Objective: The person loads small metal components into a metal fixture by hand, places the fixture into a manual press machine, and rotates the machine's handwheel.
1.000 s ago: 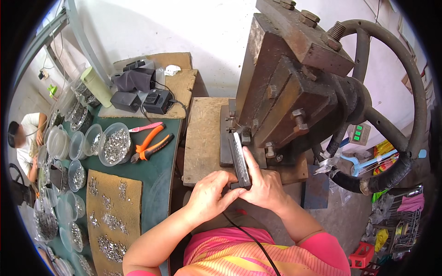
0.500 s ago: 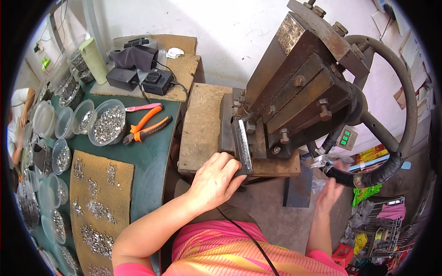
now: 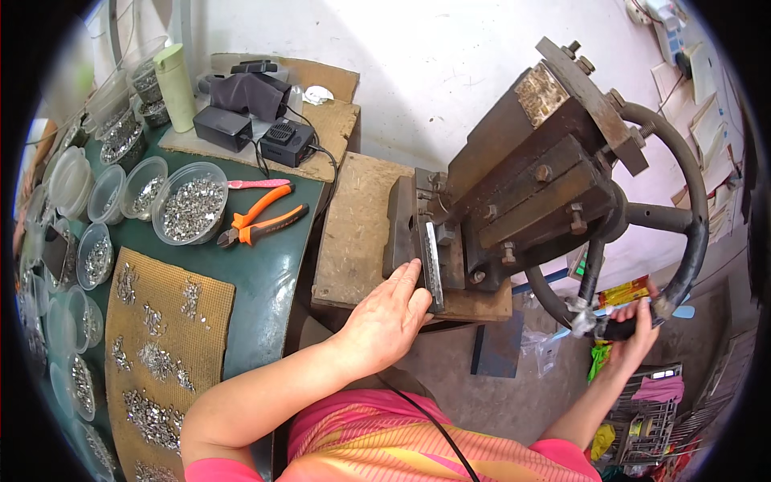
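Note:
A hand press [image 3: 530, 177] of dark, worn metal stands on a wooden block, with a large handwheel [image 3: 697, 205] on its right. Along the front of the press lies a narrow metal strip [image 3: 434, 257] with a bright upper face. My left hand [image 3: 385, 317] holds the strip's near end, fingertips along its left side and thumb close to the end. At the wheel's lower rim, my right hand [image 3: 634, 337] is wrapped around the black-covered part. Parts of the right fingers are hidden behind the rim.
On the green table at left are round plastic tubs [image 3: 191, 205] of small metal pieces, orange-handled cutters [image 3: 261, 217] and a brown mat [image 3: 173, 321] with piles of pieces. Black devices [image 3: 285, 143] sit on cardboard behind. A wire rack [image 3: 654, 414] stands at lower right.
My right hand, blurred beside the wheel before, now grips its rim, and the wheel has turned. My left fingers have straightened along the strip. The whole view has shifted slightly.

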